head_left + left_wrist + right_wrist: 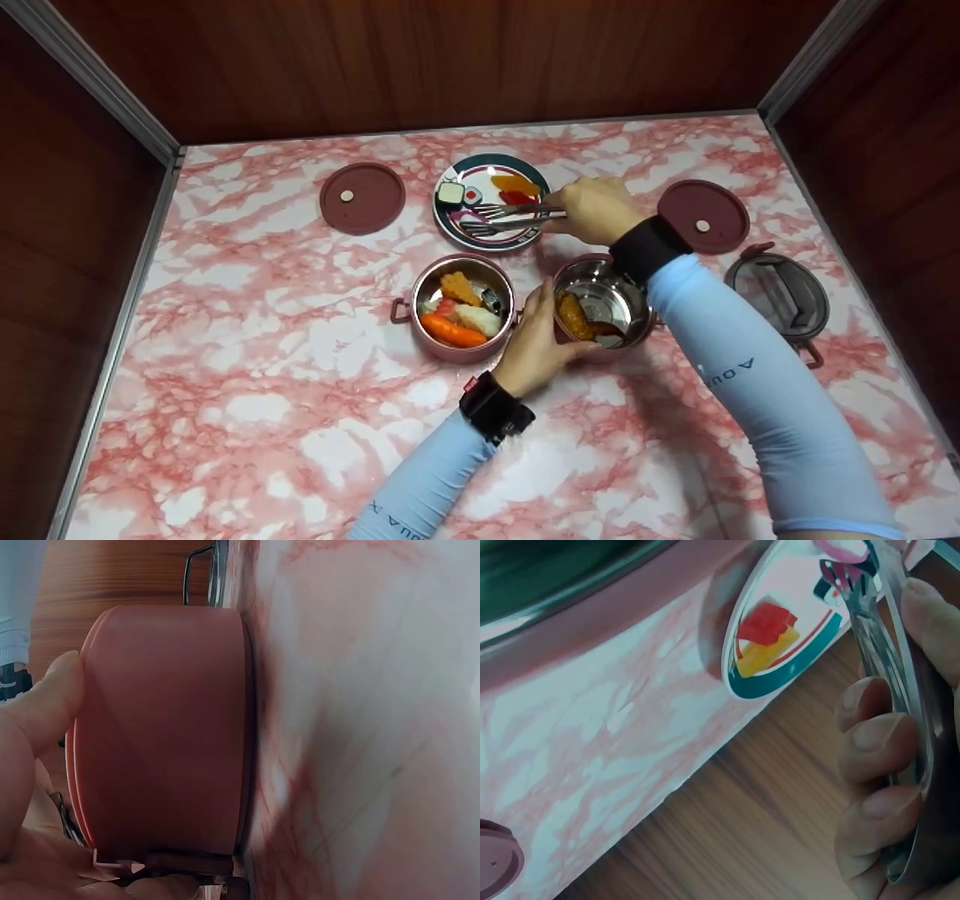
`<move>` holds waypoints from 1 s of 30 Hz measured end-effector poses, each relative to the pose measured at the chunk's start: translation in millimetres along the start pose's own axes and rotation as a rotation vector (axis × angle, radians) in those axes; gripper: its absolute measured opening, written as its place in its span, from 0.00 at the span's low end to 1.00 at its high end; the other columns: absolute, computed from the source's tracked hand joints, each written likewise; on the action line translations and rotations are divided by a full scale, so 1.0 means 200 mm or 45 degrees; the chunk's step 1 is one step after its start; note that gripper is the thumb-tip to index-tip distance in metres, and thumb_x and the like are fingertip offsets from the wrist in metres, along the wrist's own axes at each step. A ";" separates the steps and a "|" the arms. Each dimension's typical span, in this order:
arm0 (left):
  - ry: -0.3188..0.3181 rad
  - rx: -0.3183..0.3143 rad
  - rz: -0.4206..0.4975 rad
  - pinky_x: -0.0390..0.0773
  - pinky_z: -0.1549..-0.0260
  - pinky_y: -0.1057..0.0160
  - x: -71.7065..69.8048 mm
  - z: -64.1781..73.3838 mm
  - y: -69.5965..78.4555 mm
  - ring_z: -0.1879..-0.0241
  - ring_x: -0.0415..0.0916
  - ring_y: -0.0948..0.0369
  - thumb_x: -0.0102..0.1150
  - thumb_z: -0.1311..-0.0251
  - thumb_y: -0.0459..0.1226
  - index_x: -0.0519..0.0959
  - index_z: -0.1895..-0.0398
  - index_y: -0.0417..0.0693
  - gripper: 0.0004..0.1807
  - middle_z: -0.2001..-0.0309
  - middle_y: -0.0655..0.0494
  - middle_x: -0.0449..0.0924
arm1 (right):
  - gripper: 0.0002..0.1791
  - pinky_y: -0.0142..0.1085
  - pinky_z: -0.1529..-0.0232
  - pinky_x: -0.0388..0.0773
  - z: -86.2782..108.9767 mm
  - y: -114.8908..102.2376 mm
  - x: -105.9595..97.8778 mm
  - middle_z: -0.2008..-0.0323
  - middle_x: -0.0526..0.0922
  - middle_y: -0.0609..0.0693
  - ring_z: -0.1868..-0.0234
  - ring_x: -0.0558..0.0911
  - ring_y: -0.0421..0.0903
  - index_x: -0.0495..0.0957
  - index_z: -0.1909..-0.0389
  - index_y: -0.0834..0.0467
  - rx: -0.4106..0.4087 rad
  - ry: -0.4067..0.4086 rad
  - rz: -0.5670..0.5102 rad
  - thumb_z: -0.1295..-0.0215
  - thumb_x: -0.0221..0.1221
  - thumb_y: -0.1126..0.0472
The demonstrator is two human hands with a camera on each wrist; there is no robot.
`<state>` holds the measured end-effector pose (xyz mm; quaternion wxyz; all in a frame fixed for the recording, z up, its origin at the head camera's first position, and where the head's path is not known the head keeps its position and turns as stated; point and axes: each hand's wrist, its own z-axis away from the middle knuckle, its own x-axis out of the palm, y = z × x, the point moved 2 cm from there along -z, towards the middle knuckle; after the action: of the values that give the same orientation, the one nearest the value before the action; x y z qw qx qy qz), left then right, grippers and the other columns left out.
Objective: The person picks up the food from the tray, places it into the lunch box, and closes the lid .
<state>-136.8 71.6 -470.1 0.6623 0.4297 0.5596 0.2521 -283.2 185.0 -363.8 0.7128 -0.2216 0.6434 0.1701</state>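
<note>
My left hand (536,349) holds the right pink pot (161,735), thumb on the front rim and fingers along its left side. Inside the pot's steel bowl lie a brown fried piece (573,315) and other food pieces. Above the plate (491,160), my right hand (596,208) grips metal tongs (529,217) with fork-like ends. Those ends are over a purple-pink ring of food (844,549). Yellow strips (516,184), a red piece (516,198) and sushi-like pieces (450,193) also lie on the plate.
A second pink pot (455,354) to the left holds a carrot (452,331) and several other foods. Two dark-red round lids (367,206) (709,208) lie at the back. A grey translucent lid (776,296) is at the right; wooden walls (450,67) enclose the table.
</note>
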 end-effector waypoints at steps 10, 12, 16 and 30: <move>0.006 0.009 -0.011 0.60 0.32 0.51 0.00 0.00 0.00 0.30 0.58 0.45 0.76 0.51 0.51 0.45 0.21 0.39 0.63 0.25 0.38 0.50 | 0.14 0.54 0.70 0.76 0.02 0.01 -0.01 0.67 0.86 0.52 0.67 0.82 0.56 0.87 0.54 0.46 0.039 0.001 0.002 0.37 0.66 0.45; 0.004 0.005 -0.009 0.60 0.32 0.51 -0.01 0.00 0.00 0.30 0.58 0.45 0.76 0.52 0.51 0.44 0.21 0.39 0.63 0.25 0.38 0.50 | 0.15 0.54 0.70 0.76 0.03 0.01 -0.01 0.66 0.87 0.52 0.66 0.82 0.56 0.87 0.53 0.45 0.036 0.001 0.002 0.37 0.66 0.44; 0.011 0.029 -0.009 0.61 0.32 0.52 -0.01 0.00 0.00 0.30 0.60 0.46 0.76 0.52 0.51 0.43 0.21 0.39 0.64 0.25 0.38 0.51 | 0.17 0.52 0.72 0.76 0.07 0.02 -0.02 0.66 0.87 0.50 0.68 0.82 0.54 0.87 0.52 0.43 0.024 0.041 -0.023 0.37 0.65 0.42; 0.018 0.010 -0.009 0.62 0.32 0.52 0.00 0.00 0.00 0.30 0.59 0.48 0.76 0.53 0.54 0.44 0.20 0.45 0.64 0.25 0.41 0.51 | 0.22 0.52 0.76 0.76 0.44 0.10 -0.03 0.63 0.88 0.53 0.72 0.83 0.54 0.85 0.47 0.48 0.097 0.443 -0.233 0.38 0.66 0.42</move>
<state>-137.1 72.2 -470.6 0.6575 0.4285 0.5667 0.2508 -219.3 249.0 -354.2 0.6111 -0.2782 0.7400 0.0393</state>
